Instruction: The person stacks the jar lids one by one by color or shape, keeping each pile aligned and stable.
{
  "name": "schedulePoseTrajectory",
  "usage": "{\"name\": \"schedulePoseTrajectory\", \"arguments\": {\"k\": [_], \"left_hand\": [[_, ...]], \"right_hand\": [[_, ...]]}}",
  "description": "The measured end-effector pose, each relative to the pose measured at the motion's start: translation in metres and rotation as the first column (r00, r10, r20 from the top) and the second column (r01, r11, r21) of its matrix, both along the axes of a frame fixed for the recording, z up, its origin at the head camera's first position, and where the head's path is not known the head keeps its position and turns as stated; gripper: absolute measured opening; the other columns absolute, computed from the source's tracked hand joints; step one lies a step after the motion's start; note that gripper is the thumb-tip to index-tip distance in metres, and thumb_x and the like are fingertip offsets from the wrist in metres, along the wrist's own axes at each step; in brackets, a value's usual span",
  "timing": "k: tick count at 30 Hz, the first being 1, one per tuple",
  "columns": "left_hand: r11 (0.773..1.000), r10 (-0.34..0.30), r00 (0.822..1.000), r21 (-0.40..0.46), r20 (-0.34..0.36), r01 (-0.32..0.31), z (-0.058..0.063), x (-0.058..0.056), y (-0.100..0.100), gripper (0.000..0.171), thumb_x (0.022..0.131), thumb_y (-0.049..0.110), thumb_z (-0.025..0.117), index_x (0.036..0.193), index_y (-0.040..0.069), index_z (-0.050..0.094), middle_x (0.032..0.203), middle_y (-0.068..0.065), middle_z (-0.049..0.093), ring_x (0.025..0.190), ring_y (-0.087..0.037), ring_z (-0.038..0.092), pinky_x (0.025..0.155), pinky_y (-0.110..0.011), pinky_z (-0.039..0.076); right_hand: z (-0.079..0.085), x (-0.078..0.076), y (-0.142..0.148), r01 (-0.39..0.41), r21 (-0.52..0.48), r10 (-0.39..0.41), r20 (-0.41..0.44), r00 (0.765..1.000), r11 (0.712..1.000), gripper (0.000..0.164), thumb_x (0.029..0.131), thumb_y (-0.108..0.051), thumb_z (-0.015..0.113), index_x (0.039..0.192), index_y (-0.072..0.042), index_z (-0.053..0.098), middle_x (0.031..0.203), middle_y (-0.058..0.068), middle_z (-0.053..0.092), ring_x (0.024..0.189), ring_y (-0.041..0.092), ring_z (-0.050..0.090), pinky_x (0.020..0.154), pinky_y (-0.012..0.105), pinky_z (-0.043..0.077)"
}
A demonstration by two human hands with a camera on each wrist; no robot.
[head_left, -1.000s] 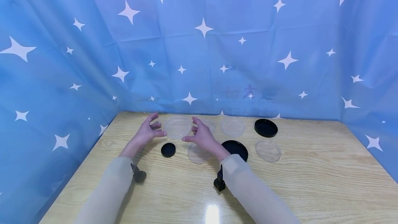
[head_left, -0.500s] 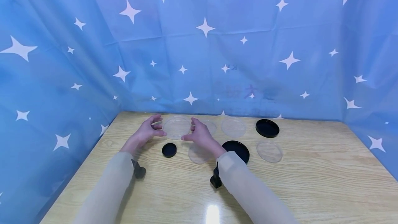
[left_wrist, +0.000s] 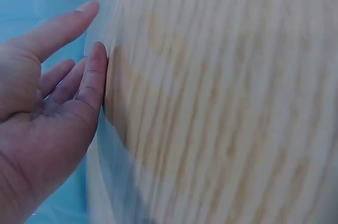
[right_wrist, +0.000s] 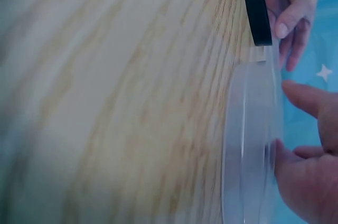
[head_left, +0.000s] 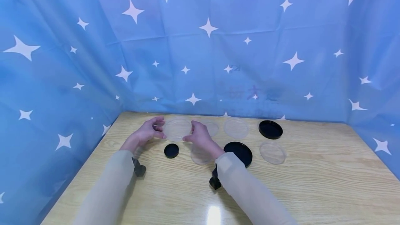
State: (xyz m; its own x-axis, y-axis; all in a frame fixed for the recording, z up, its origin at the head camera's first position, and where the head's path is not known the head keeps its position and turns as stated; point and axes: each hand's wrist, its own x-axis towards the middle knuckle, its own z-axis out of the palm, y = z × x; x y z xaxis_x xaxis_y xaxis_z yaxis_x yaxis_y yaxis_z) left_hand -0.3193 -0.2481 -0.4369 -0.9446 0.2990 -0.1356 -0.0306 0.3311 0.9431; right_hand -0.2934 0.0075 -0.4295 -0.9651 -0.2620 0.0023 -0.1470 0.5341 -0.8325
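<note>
A round clear plastic petri dish (head_left: pixel 176 128) sits between my two hands at the back left of the table. My left hand (head_left: pixel 147 132) holds its left side, thumb and fingertips at the rim; in the left wrist view the left hand (left_wrist: pixel 58 97) has its thumb spread from the fingers at the clear edge. My right hand (head_left: pixel 201 135) holds the opposite side, thumb toward the front. A small black round dish (head_left: pixel 171 151) lies just in front. Under the right forearm another clear dish (head_left: pixel 200 155) is partly covered; its clear wall (right_wrist: pixel 245 145) fills the right wrist view's foreground.
Right of my hands lie a small clear dish (head_left: pixel 211 128) and a larger clear dish (head_left: pixel 236 128). Two black dishes (head_left: pixel 270 129) and a clear dish (head_left: pixel 273 152) stand farther right. A blue star-patterned curtain (head_left: pixel 200 61) borders the wooden table (head_left: pixel 328 169).
Both hands have closed in on the clear dish until their fingertips reach its rim. The dish has shifted slightly left. The other dishes keep their places.
</note>
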Motion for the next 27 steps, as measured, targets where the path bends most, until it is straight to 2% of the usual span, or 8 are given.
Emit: {"name": "schedulePoseTrajectory", "arguments": {"k": [2,4,8,11,15,17,21,27], "left_hand": [[1.000,0.005,1.000,-0.012,0.000,-0.005,0.0001,0.0003,-0.0006,0.090,0.081,-0.010,0.078,0.157,-0.006,0.029,0.154,-0.027,0.038,0.123,-0.034,0.046,0.088,-0.024,0.049],[1.000,0.011,1.000,-0.025,-0.001,-0.011,0.0000,0.0009,-0.0017,0.089,0.081,-0.009,0.078,0.156,-0.006,0.030,0.154,-0.027,0.039,0.122,-0.033,0.047,0.088,-0.024,0.049],[0.999,0.014,1.000,-0.043,-0.001,-0.014,0.0000,0.0013,-0.0037,0.086,0.083,-0.008,0.076,0.156,-0.006,0.031,0.153,-0.027,0.039,0.126,-0.035,0.047,0.092,-0.026,0.048],[0.999,0.001,1.000,-0.051,-0.004,-0.001,0.0007,0.0010,-0.0040,0.085,0.084,-0.008,0.076,0.156,-0.007,0.031,0.153,-0.028,0.039,0.127,-0.037,0.046,0.094,-0.028,0.048],[0.999,-0.001,1.000,-0.048,0.007,0.001,0.0014,-0.0001,-0.0031,0.084,0.083,-0.008,0.077,0.155,-0.006,0.034,0.152,-0.027,0.040,0.124,-0.035,0.047,0.090,-0.027,0.048],[0.999,0.001,1.000,-0.046,0.010,-0.001,0.0012,-0.0005,-0.0029,0.084,0.083,-0.008,0.077,0.155,-0.006,0.034,0.151,-0.027,0.040,0.122,-0.034,0.047,0.088,-0.025,0.048],[0.999,0.002,1.000,-0.043,0.009,-0.002,0.0008,-0.0004,-0.0032,0.083,0.083,-0.009,0.076,0.154,-0.006,0.035,0.150,-0.027,0.041,0.117,-0.031,0.047,0.083,-0.023,0.048],[0.999,0.006,1.000,-0.044,0.011,-0.006,-0.0002,-0.0008,-0.0030,0.081,0.082,-0.010,0.076,0.153,-0.006,0.037,0.146,-0.026,0.043,0.113,-0.029,0.048,0.080,-0.022,0.049]], "right_hand": [[-0.0007,-0.0005,-0.0006,-0.003,0.007,0.003,-0.024,1.000,1.000,0.051,0.083,-0.007,0.085,0.121,0.012,0.056,0.095,0.013,0.059,0.088,0.023,0.055,0.076,0.033,0.046],[-0.0019,-0.0011,-0.0013,-0.010,0.011,0.010,-0.049,0.999,1.000,0.040,0.083,-0.007,0.085,0.096,0.007,0.050,0.078,0.008,0.043,0.074,0.020,0.040,0.068,0.033,0.035],[-0.0036,-0.0021,-0.0016,-0.014,-0.007,0.014,-0.062,0.998,1.000,0.052,0.083,-0.006,0.085,0.080,-0.005,0.032,0.073,0.002,0.028,0.067,0.018,0.028,0.065,0.032,0.026],[-0.0033,-0.0025,-0.0009,-0.008,-0.020,0.007,-0.050,0.999,1.000,0.050,0.083,-0.005,0.084,0.082,-0.004,0.033,0.076,0.003,0.029,0.070,0.019,0.030,0.067,0.034,0.026],[-0.0028,-0.0036,0.0004,0.005,-0.014,-0.006,-0.027,1.000,1.000,0.036,0.084,-0.005,0.083,0.097,0.006,0.051,0.088,0.009,0.046,0.084,0.022,0.043,0.073,0.035,0.036],[-0.0025,-0.0038,0.0009,0.015,-0.010,-0.015,-0.012,1.000,1.000,0.046,0.084,-0.005,0.083,0.118,0.010,0.058,0.100,0.011,0.056,0.094,0.022,0.051,0.082,0.034,0.045],[-0.0006,-0.0036,0.0010,0.026,-0.017,-0.025,0.017,1.000,1.000,0.074,0.083,-0.004,0.084,0.146,0.009,0.048,0.107,0.014,0.061,0.099,0.023,0.054,0.095,0.038,0.049],[-0.0007,-0.0048,0.0008,0.030,-0.005,-0.030,0.008,1.000,1.000,0.060,0.080,-0.002,0.085,0.132,0.008,0.058,0.094,0.009,0.061,0.088,0.017,0.053,0.106,0.039,0.046]]}}
